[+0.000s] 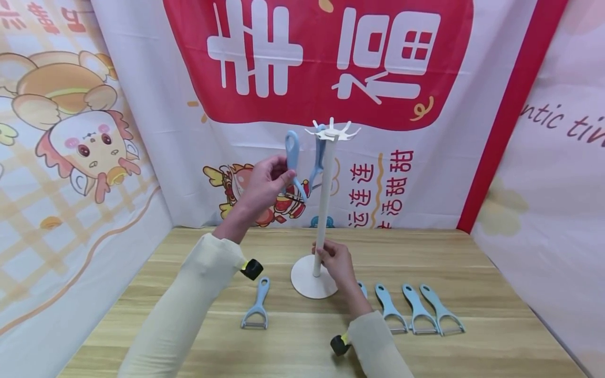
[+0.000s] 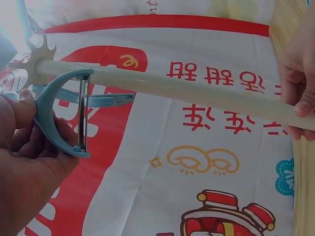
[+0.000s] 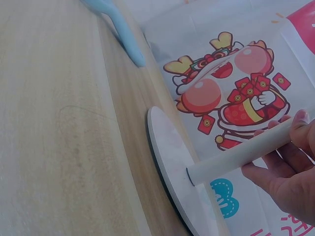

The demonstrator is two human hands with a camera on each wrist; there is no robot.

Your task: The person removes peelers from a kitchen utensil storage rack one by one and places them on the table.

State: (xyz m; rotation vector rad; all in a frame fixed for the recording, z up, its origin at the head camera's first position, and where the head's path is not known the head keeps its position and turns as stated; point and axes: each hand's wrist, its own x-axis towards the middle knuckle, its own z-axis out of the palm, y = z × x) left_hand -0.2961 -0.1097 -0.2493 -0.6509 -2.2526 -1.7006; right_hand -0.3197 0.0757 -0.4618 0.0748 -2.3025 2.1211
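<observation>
My left hand [image 1: 267, 181] pinches a light blue Y-shaped peeler [image 2: 47, 115] by its handle, blade end down, just left of a white hook stand [image 1: 325, 205]. Another blue peeler [image 1: 319, 152] hangs from one of the stand's top hooks [image 1: 332, 131]. Low on the pole, the fingers and thumb of my right hand [image 1: 336, 260] grip it above the round base [image 3: 170, 167]. In the left wrist view the held peeler's metal blade [image 2: 83, 115] faces the pole, and the hanging peeler lies partly behind it.
One peeler [image 1: 257, 307] lies on the wooden table [image 1: 212, 346] left of the base. Several more peelers [image 1: 416, 310] lie in a row at the right, one partly hidden by my right arm. Printed cloths [image 1: 402, 110] hang behind and at both sides.
</observation>
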